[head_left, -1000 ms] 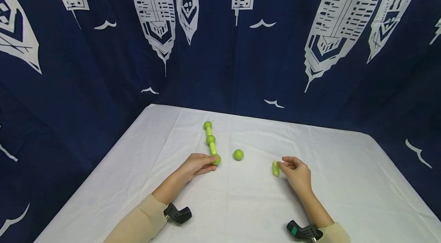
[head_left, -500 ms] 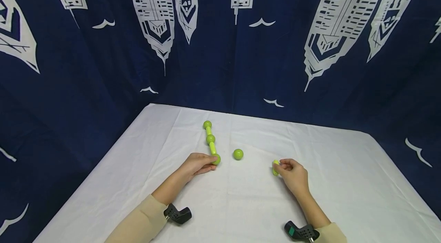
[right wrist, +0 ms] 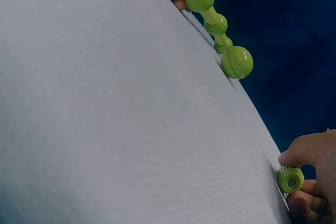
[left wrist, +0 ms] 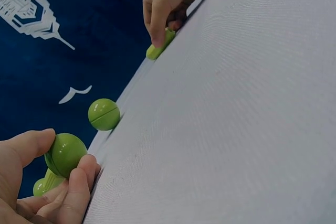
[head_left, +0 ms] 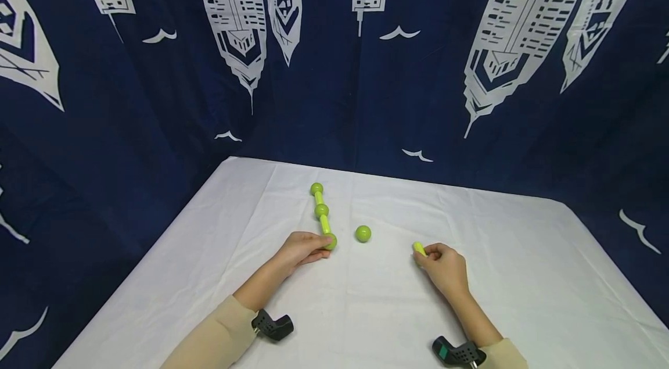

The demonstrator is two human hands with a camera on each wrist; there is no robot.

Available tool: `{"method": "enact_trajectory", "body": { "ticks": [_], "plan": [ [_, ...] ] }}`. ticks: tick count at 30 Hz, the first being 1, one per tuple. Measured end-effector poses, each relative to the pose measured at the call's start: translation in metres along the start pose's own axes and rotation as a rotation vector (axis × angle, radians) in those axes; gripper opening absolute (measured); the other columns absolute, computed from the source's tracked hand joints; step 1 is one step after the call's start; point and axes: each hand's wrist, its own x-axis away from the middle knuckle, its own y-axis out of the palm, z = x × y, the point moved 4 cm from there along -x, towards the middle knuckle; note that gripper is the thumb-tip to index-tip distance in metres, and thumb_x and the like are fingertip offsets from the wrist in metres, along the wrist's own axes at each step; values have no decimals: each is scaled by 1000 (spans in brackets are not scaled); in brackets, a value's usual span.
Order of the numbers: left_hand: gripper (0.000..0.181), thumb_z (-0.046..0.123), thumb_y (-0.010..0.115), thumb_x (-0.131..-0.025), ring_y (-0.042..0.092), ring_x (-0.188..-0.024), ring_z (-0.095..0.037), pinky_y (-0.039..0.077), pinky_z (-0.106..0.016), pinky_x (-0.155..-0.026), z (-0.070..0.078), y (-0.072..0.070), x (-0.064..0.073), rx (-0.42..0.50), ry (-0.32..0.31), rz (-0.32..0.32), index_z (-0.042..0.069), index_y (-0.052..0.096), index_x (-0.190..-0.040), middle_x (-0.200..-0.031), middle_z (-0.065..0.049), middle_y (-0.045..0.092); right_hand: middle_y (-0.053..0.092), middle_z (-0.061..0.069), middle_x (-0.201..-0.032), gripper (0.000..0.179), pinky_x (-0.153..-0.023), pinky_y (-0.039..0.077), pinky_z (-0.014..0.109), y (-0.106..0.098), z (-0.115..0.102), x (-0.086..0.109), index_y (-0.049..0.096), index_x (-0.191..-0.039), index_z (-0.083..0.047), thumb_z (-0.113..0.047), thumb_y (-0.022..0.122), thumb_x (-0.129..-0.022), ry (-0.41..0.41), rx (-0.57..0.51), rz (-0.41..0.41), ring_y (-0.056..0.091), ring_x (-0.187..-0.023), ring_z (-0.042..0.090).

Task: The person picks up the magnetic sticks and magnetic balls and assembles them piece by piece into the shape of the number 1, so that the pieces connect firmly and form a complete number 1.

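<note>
A chain (head_left: pixel 321 210) of three green balls joined by two light green rods runs away from me, left of centre in the head view. My left hand (head_left: pixel 300 250) pinches its nearest ball (left wrist: pixel 65 155) between thumb and fingers. Further right, my right hand (head_left: pixel 446 267) holds a short light green rod (head_left: pixel 418 248) between thumb and fingers, its far end poking out to the upper left. In the right wrist view that rod's end (right wrist: pixel 285 177) faces the camera, with a round dark spot at its centre. One loose green ball (head_left: pixel 363 233) rests between the hands.
A white cloth (head_left: pixel 387 311) covers the table. Behind its far edge hangs a dark blue curtain (head_left: pixel 324 113) printed with white buildings and birds. Black wrist cameras (head_left: pixel 273 325) are strapped over beige sleeves (head_left: pixel 209 334).
The right hand has moved slightly left and taken the short rod between thumb and fingers. That rod has turned, its far end now tilting left. The left hand and the chain hold still.
</note>
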Motion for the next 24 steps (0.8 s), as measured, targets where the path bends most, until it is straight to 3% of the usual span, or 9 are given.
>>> {"method": "enact_trajectory", "body": {
  "ticks": [9,24],
  "plan": [
    [30,17,71,-90,67,-71,-9,57,-20,-72,0,1,0,-4,1,13,-10,66,-103,-80,-7,69,57,5,-68,23,-51,39,23,0,2,-1,67,-87,5,-16,72,-82,-20,14,15,50,-61,17],
    [31,17,71,-90,66,-71,-8,57,-19,-71,-1,2,-1,-14,4,23,-11,66,-104,-80,-7,68,62,6,-72,21,-47,42,19,-4,-3,1,70,-92,5,-15,69,-85,-1,-92,18,53,-63,15]
  ]
}}
